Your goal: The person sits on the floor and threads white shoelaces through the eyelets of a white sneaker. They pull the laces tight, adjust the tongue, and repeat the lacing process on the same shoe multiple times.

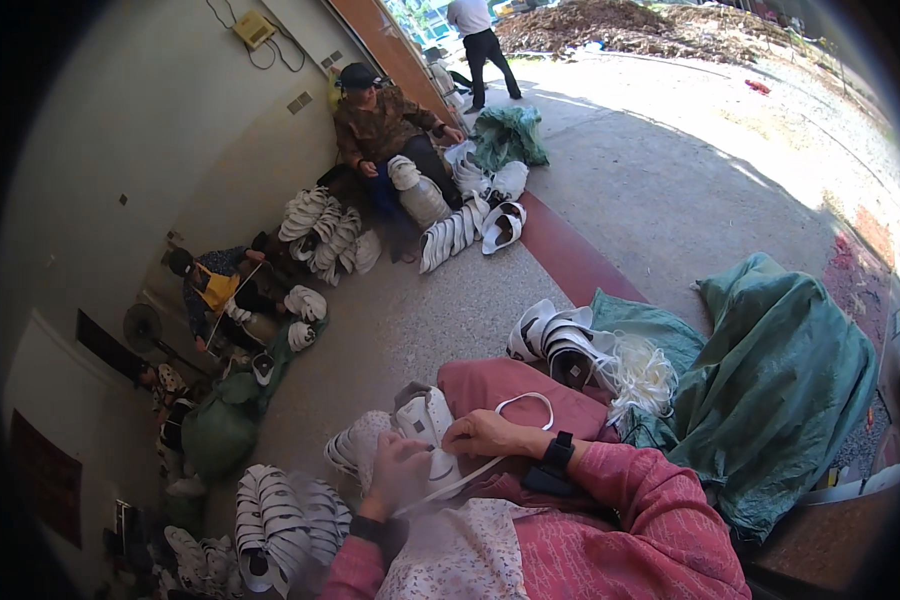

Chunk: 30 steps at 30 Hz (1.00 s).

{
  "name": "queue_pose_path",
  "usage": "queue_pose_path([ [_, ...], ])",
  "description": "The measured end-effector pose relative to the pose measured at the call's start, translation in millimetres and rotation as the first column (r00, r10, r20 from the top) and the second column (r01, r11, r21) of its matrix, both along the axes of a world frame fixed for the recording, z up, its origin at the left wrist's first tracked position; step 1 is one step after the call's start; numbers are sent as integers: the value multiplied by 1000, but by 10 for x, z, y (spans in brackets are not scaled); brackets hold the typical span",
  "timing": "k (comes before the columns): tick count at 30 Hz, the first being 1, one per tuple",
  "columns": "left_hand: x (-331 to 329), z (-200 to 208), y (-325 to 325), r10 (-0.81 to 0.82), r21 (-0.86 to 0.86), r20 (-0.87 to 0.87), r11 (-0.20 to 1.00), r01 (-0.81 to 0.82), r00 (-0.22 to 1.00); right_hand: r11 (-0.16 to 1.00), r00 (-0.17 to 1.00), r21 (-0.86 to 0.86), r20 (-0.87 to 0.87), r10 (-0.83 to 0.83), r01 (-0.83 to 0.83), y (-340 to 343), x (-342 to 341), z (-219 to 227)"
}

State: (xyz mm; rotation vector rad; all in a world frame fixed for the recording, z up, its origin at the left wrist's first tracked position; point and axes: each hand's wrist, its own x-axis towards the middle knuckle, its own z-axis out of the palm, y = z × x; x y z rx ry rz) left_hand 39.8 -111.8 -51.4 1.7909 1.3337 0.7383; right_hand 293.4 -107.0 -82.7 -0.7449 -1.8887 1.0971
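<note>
A white shoe upper (425,412) with dark marks lies before me at my lap, both hands over its near side. My right hand (485,436), a dark band on its wrist, pinches a white shoelace (532,397). The lace loops up beyond that hand. Another stretch of white lace (460,486) runs slantwise below my hands. My left hand (398,475) is beside the upper with its fingers curled in. It is blurred, and what its fingertips hold is hidden. A red-pink cloth (525,390) lies just past the upper.
Stacked white uppers (280,515) stand at my left; more uppers (555,335) and a bundle of white laces (638,378) lie at right. A large green sack (780,360) fills the right side. Several people, including a seated person (385,125), are farther off.
</note>
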Motion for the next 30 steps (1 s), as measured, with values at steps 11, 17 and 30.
queue_pose_path([
  [11,106,266,-25,-8,-61,46,998,11,999,986,998,168,62,-27,17,115,-92,-141],
  [17,19,240,31,-3,-180,89,984,19,996,988,993,150,114,-44,26,115,-146,-54],
  [30,-212,-109,109,-151,53,141,988,144,978,978,977,-182,200,-67,104,34,-228,96],
])
